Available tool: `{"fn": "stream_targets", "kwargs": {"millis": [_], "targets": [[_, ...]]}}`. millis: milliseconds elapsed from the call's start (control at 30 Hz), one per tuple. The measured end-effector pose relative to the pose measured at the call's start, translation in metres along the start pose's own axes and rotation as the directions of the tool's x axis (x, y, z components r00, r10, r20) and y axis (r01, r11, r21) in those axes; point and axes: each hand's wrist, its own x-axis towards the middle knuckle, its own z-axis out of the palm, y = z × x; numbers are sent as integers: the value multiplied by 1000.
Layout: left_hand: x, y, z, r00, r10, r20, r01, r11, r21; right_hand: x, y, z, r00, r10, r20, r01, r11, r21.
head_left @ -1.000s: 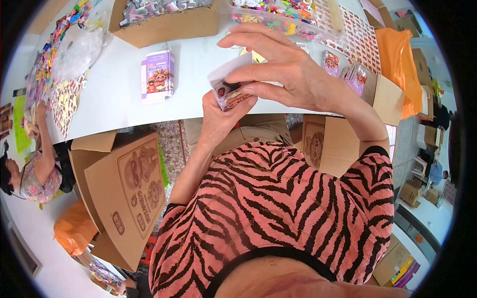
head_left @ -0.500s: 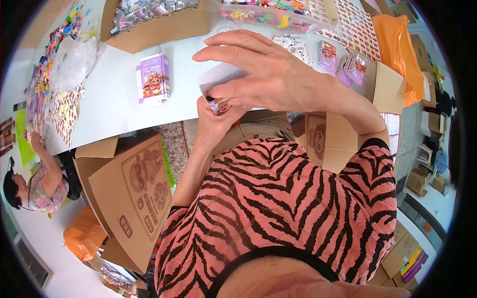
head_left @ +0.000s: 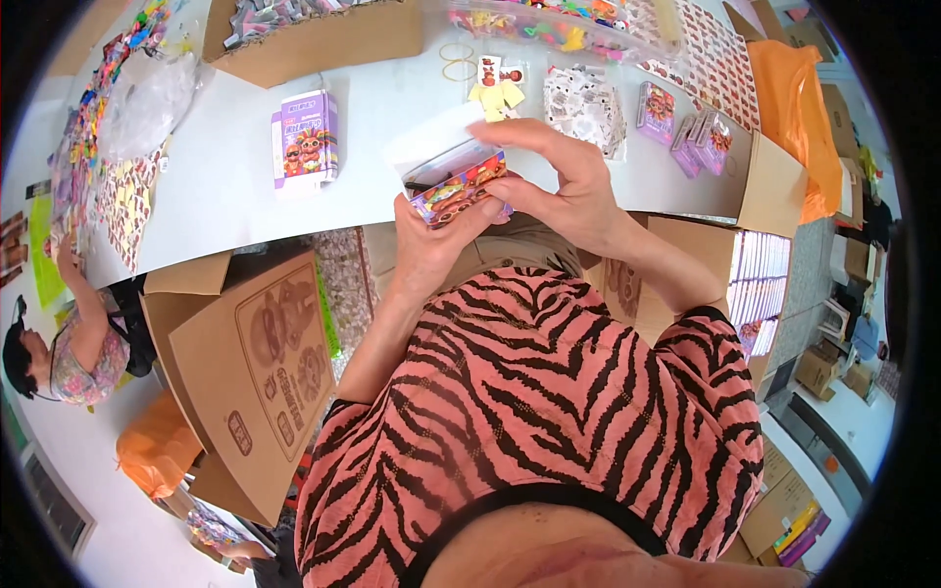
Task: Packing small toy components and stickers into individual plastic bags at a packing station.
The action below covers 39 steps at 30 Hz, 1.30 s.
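A small purple printed cardboard box [head_left: 469, 193] sits between my hands over the table's near edge, its top open and a white flap raised at the back. Something dark shows inside it, too shadowed to name. My left hand [head_left: 428, 250] is wrapped around the lower left side of the box. At the right end, my right hand [head_left: 567, 188] has its thumb on the printed front and its index finger by the white flap. Left of them on the table is another purple box [head_left: 305, 140]. Behind the held box are yellow paper pieces [head_left: 498, 98] and a pile of white printed slips [head_left: 585, 108].
An open carton [head_left: 323, 47] and a clear plastic tray of colourful small toys [head_left: 564, 37] stand at the back. Several small purple packs [head_left: 701, 142] lie right, near an orange bag [head_left: 799, 118]. A large carton [head_left: 260, 363] stands below left; a co-worker [head_left: 78, 343] is beyond.
My right hand has come down and right from above the box to its right end. The box's open top and the paper pieces behind it now show.
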Motion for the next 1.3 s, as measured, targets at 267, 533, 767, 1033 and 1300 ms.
{"fn": "stream_targets", "kwargs": {"millis": [267, 533, 767, 1033, 1300], "targets": [[-15, -6, -19, 997, -69, 18, 60, 947, 315, -11, 13, 4, 981, 184, 55, -188, 979, 80], [-36, -22, -38, 981, 194, 1, -165, 830, 532, -32, 24, 16, 906, 422, 42, -417, 870, 264], [-46, -25, -45, 993, 114, 7, -96, 802, 590, -54, 31, 26, 888, 453, 74, -452, 835, 312], [-56, -37, -51, 998, 2, -64, 27, 894, 447, -67, 38, 29, 847, 496, 191, -531, 801, 277], [-49, -24, -39, 998, 2, -66, 22, 933, 359, -58, 31, 18, 794, 544, 272, -608, 722, 330]]}}
